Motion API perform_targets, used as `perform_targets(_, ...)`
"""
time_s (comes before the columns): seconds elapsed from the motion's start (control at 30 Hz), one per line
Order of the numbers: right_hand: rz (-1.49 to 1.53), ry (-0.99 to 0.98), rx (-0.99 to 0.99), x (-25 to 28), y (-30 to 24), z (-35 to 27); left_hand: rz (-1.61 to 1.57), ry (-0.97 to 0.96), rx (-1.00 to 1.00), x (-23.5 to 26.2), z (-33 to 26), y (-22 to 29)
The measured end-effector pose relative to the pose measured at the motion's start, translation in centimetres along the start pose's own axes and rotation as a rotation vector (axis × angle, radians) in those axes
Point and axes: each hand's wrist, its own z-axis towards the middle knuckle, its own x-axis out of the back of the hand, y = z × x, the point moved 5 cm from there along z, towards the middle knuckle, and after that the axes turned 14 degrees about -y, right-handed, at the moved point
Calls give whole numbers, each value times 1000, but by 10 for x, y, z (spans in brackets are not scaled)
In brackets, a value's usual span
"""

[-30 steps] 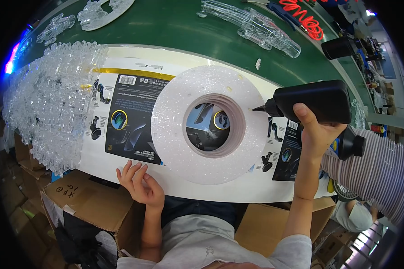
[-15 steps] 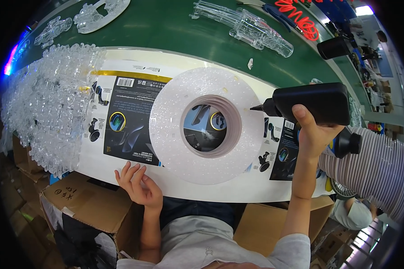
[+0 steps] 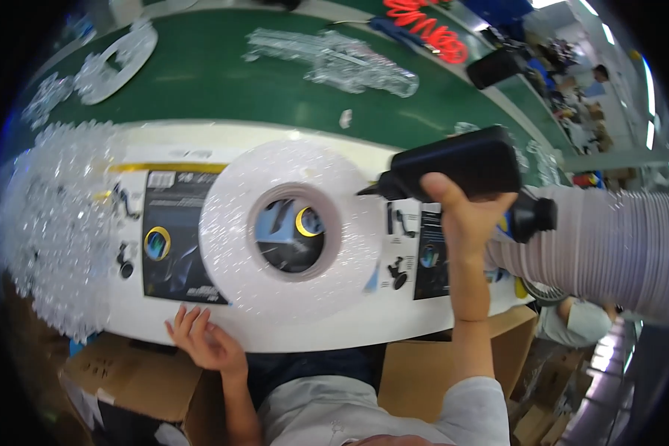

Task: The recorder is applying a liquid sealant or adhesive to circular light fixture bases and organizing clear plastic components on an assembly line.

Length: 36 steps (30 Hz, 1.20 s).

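Observation:
My right hand (image 3: 462,220) grips a black squeeze bottle (image 3: 461,163) held sideways, its thin nozzle pointing left at the right rim of a large white ring-shaped disc (image 3: 234,245). The disc lies on dark printed packaging cards (image 3: 172,245) on a white table (image 3: 334,331). My left hand (image 3: 201,338) rests at the table's near edge, just below the disc, fingers spread and holding nothing.
A heap of clear plastic shells (image 3: 48,223) covers the table's left end. Behind lies a green belt (image 3: 223,82) with clear plastic pieces (image 3: 334,59) and a red coiled cord (image 3: 427,30). A ribbed white hose (image 3: 602,245) runs at right. Cardboard boxes (image 3: 126,379) stand below.
The view has shifted, so the table and disc sit lower in the picture. My right hand with the bottle stays at the disc's right rim; my left hand stays at the near edge.

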Motion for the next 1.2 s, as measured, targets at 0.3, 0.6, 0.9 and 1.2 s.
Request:
perform_targets(0.3, 114, 211, -32, -1, -12, 14, 29, 39, -43, -1, -4, -1)
perform_targets(0.6, 84, 195, -58, -2, -16, 31, -51, 25, -29, -4, -1, 0)
perform_targets(0.9, 85, 80, -109, -41, -1, 52, -45, 49, -32, 0, -1, 0)
perform_targets(1.2, 20, -9, -200, -62, 9, 57, -47, 29, -33, 0, -1, 1)
